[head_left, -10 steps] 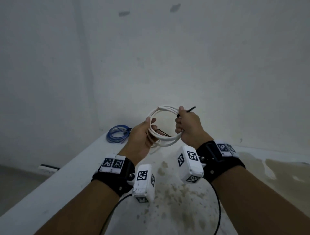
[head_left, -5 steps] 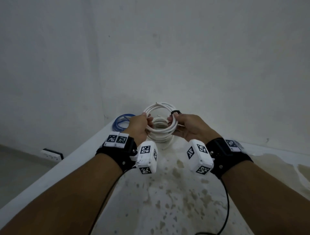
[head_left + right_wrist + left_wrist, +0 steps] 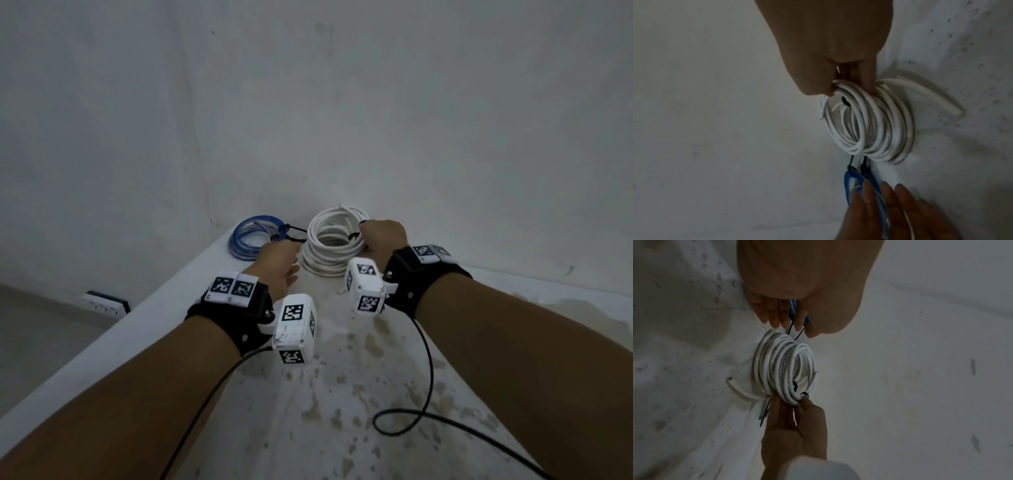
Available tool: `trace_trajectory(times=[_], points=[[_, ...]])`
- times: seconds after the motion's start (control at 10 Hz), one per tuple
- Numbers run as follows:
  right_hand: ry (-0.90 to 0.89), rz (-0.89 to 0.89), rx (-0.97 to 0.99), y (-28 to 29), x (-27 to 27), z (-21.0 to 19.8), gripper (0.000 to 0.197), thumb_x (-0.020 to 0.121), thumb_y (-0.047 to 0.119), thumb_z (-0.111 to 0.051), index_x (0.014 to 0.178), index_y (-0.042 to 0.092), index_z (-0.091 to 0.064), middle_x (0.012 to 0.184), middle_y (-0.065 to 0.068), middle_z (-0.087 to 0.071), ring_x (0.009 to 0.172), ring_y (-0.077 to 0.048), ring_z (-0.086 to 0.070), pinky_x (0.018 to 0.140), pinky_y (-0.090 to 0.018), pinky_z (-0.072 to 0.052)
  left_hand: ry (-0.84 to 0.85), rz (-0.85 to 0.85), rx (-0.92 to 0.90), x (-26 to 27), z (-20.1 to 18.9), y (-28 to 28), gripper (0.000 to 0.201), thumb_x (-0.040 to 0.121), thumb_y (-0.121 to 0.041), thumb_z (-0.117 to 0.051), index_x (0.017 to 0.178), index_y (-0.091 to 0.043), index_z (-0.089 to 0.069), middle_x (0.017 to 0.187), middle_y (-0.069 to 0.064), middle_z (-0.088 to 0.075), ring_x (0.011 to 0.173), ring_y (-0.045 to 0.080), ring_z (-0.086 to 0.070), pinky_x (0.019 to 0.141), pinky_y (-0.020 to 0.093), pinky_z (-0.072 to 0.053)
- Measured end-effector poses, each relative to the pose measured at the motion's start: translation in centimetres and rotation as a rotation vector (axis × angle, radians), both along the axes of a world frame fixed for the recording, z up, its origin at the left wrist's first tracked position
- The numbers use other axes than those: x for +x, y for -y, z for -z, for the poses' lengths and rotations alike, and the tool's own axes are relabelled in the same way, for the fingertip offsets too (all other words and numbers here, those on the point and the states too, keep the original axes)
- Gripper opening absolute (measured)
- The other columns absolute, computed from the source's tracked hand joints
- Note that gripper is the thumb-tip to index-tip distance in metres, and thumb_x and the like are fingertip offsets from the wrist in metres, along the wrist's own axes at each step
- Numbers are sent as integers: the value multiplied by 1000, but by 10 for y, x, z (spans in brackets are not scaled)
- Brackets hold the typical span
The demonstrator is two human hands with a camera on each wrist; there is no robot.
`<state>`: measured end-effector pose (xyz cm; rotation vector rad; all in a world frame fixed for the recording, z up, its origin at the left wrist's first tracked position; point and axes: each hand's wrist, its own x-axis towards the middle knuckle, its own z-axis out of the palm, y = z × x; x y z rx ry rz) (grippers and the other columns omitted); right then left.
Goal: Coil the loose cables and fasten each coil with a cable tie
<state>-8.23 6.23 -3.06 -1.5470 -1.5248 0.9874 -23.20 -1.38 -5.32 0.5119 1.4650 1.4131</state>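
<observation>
A white cable coil (image 3: 337, 228) lies on top of a second white coil (image 3: 323, 263) at the table's far corner. My right hand (image 3: 371, 236) grips the top coil's right side near its black cable tie (image 3: 352, 236); the right wrist view shows thumb and fingers pinching the strands (image 3: 838, 88). A blue coil (image 3: 255, 236) with black ties (image 3: 293, 236) lies just to the left. My left hand (image 3: 279, 260) has straight fingers (image 3: 879, 203) over the blue coil's (image 3: 869, 178) near edge and holds nothing.
The stained white table (image 3: 342, 394) ends at a left edge (image 3: 137, 308), with walls close behind the coils. A loose white cable end (image 3: 342, 290) pokes out toward me. A black wrist-camera cord (image 3: 411, 418) loops on the table. A wall socket (image 3: 106, 303) sits low left.
Both hands brought the white coil down from mid-air onto the other white coil. My left hand let go of it and moved left to the blue coil.
</observation>
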Motion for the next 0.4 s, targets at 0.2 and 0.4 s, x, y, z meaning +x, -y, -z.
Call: trace_trajectory(times=[0.2, 0.4], points=[[201, -61, 21, 16, 6, 4, 38, 88, 26, -68, 119, 7, -57, 115, -15, -67, 107, -34, -63, 79, -31, -46, -42, 68, -24, 5, 1, 7, 10, 95, -16, -54, 104, -14, -58, 91, 3, -55, 77, 15, -51, 75, 28, -45], [-350, -30, -175, 16, 25, 3, 12, 94, 19, -54, 82, 18, -54, 84, -3, -57, 73, -18, -61, 68, -29, -57, -113, 85, -11, 27, 4, 16, 15, 96, -17, -56, 109, -11, -57, 91, 4, -57, 79, 15, -54, 81, 31, -45]])
